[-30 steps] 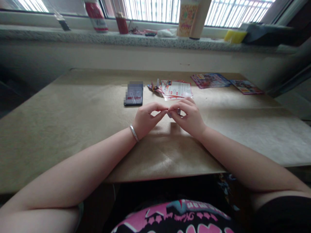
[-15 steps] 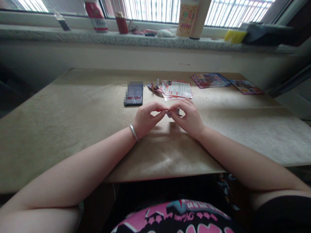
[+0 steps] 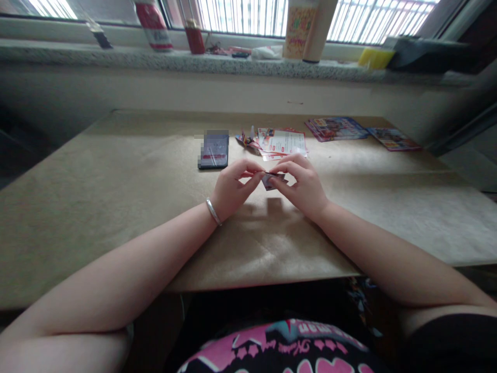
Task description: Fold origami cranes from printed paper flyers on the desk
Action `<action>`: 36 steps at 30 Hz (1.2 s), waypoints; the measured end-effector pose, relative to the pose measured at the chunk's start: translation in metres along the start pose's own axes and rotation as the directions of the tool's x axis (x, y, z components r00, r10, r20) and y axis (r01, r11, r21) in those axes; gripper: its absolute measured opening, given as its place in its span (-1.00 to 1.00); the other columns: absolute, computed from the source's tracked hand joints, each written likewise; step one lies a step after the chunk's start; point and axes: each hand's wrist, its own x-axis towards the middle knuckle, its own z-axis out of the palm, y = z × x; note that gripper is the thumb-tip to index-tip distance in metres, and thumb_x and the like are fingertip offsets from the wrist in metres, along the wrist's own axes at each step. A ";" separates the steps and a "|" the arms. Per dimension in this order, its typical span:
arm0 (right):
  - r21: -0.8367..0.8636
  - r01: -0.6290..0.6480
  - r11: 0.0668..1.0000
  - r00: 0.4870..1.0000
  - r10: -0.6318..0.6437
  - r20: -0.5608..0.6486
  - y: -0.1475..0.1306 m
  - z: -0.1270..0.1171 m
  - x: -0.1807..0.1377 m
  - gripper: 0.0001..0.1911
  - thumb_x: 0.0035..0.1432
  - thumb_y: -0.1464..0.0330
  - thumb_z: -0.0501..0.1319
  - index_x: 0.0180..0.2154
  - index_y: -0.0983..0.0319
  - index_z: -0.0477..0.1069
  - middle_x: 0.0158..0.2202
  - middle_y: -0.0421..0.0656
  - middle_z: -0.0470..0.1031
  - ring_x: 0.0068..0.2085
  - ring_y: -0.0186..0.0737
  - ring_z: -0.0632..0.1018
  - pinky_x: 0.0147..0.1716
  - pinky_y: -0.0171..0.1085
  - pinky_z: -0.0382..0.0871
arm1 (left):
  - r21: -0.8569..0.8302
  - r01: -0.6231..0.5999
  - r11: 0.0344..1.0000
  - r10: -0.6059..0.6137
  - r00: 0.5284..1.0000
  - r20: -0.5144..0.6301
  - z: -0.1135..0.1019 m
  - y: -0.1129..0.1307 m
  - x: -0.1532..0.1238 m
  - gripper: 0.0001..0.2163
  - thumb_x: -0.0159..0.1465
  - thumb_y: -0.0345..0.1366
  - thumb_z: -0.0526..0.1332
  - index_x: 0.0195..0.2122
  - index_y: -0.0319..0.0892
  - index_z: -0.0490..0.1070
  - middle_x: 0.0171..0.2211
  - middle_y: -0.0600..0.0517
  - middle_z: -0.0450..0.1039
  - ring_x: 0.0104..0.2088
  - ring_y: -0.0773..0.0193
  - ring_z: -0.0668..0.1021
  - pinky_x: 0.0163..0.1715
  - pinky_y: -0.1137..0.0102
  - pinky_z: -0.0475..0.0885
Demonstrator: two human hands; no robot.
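Item 1, small printed piece of paper or card (image 3: 268, 182): work under way, by my judgement, and not finished, since both my hands were on it at once. It looked folded or doubled over; how many folds were made, and how many were left, I could not tell.

Item 2, sheets and cards (image 3: 285, 142), upper middle of the frame: flat, loosely overlapped, untouched. Item 3, crumpled colourful scrap (image 3: 248, 141), just left of the sheets: a finished piece or a torn wrapper, I could not say which. Item 4, two groups of picture cards (image 3: 337, 128), upper right: lying flat, apparently not taken up.

Position of item 1: centre of the frame, between my hands, lifted off the surface (image 3: 128, 181), its shadow cast below it. My left hand (image 3: 237, 181) had thumb and forefinger closed in a pinch at the piece's upper left corner. My right hand (image 3: 298, 178) held it from the other side, thumb across the near face, fingers bent along the top edge, a small gap showing between thumb and forefinger.

Item 5, phone (image 3: 216, 147), above my left hand: set down flat, untouched.
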 end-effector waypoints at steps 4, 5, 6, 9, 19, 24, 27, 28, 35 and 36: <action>-0.039 -0.057 0.998 0.997 0.059 0.054 0.002 0.000 0.000 -0.88 0.18 0.27 0.26 -0.38 0.15 0.45 -0.35 -0.19 0.53 -0.23 -0.19 0.47 -0.18 -0.18 0.33 | -0.008 0.026 1.000 -0.026 0.999 0.028 0.000 -0.001 0.000 -0.86 0.28 -0.21 0.22 -0.28 -0.17 0.45 -0.33 0.04 0.52 -0.30 0.35 0.56 -0.26 0.44 0.54; -0.032 -0.066 0.997 0.996 0.067 0.059 0.002 0.000 0.000 -0.86 0.19 0.27 0.26 -0.40 0.15 0.44 -0.37 -0.20 0.52 -0.26 -0.20 0.47 -0.22 -0.20 0.33 | -0.018 0.032 0.999 -0.031 0.998 0.050 0.000 -0.001 0.000 -0.86 0.27 -0.21 0.23 -0.27 -0.17 0.45 -0.31 0.04 0.53 -0.29 0.35 0.56 -0.24 0.42 0.54; -0.020 -0.074 0.997 0.995 0.075 0.067 0.001 0.000 0.000 -0.85 0.19 0.27 0.25 -0.41 0.16 0.44 -0.39 -0.20 0.51 -0.28 -0.22 0.47 -0.26 -0.22 0.33 | -0.025 0.036 0.999 -0.035 0.997 0.067 0.001 -0.001 0.000 -0.86 0.26 -0.21 0.24 -0.26 -0.17 0.46 -0.30 0.04 0.53 -0.28 0.34 0.56 -0.22 0.41 0.54; 0.014 -0.101 0.995 0.990 0.099 0.097 -0.002 0.001 -0.001 -0.84 0.19 0.25 0.25 -0.41 0.16 0.44 -0.40 -0.20 0.50 -0.31 -0.25 0.47 -0.33 -0.27 0.32 | -0.016 0.044 0.999 -0.043 0.996 0.079 0.001 -0.001 0.001 -0.88 0.24 -0.23 0.27 -0.30 -0.17 0.49 -0.34 0.06 0.54 -0.31 0.34 0.56 -0.22 0.41 0.53; 0.045 -0.269 0.962 0.948 0.256 0.189 0.003 0.003 -0.001 -0.86 0.13 0.27 0.26 -0.42 0.19 0.47 -0.43 -0.19 0.53 -0.44 -0.29 0.46 -0.42 -0.28 0.31 | -0.009 0.090 0.996 -0.090 0.996 -0.014 0.000 -0.006 0.003 -0.81 0.26 -0.16 0.27 -0.37 -0.18 0.52 -0.41 0.05 0.57 -0.38 0.33 0.56 -0.30 0.44 0.47; 0.095 -0.320 0.943 0.934 0.296 0.201 0.006 0.005 -0.001 -0.87 0.12 0.29 0.26 -0.40 0.20 0.49 -0.44 -0.18 0.55 -0.43 -0.27 0.49 -0.40 -0.27 0.34 | -0.049 0.139 0.989 -0.139 0.990 0.002 -0.001 -0.010 0.004 -0.72 0.31 -0.05 0.19 -0.25 -0.18 0.49 -0.35 0.01 0.57 -0.33 0.32 0.58 -0.28 0.44 0.47; 0.127 -0.363 0.923 0.919 0.333 0.210 0.008 0.007 -0.001 -0.86 0.12 0.27 0.26 -0.39 0.21 0.49 -0.45 -0.18 0.55 -0.44 -0.27 0.49 -0.42 -0.28 0.34 | -0.220 0.204 0.954 -0.182 0.976 0.116 0.001 -0.011 0.003 -0.69 0.23 -0.11 0.29 -0.11 -0.19 0.39 -0.39 0.04 0.52 -0.36 0.32 0.58 -0.35 0.46 0.48; 0.139 -0.378 0.915 0.914 0.344 0.217 0.008 0.008 -0.001 -0.84 0.12 0.26 0.26 -0.38 0.22 0.49 -0.44 -0.18 0.55 -0.44 -0.27 0.50 -0.42 -0.28 0.35 | -0.257 0.232 0.938 -0.201 0.970 0.140 0.002 -0.010 0.003 -0.69 0.21 -0.16 0.31 -0.10 -0.20 0.37 -0.42 0.07 0.49 -0.38 0.33 0.57 -0.38 0.47 0.47; 0.153 -0.434 0.888 0.880 0.382 0.283 0.006 0.008 0.001 -0.84 0.11 0.25 0.27 -0.36 0.22 0.50 -0.43 -0.20 0.57 -0.44 -0.32 0.49 -0.42 -0.32 0.32 | -0.226 0.278 0.934 -0.268 0.961 0.073 0.004 -0.009 0.003 -0.83 0.23 -0.22 0.27 -0.31 -0.19 0.34 -0.46 0.10 0.44 -0.46 0.39 0.51 -0.48 0.53 0.38; 0.151 -0.446 0.882 0.872 0.390 0.297 0.004 0.008 0.001 -0.85 0.11 0.26 0.27 -0.36 0.21 0.50 -0.45 -0.21 0.56 -0.45 -0.32 0.48 -0.43 -0.32 0.31 | -0.220 0.275 0.936 -0.268 0.961 0.062 0.004 -0.010 0.004 -0.81 0.25 -0.18 0.25 -0.32 -0.19 0.34 -0.48 0.10 0.43 -0.47 0.39 0.50 -0.49 0.53 0.38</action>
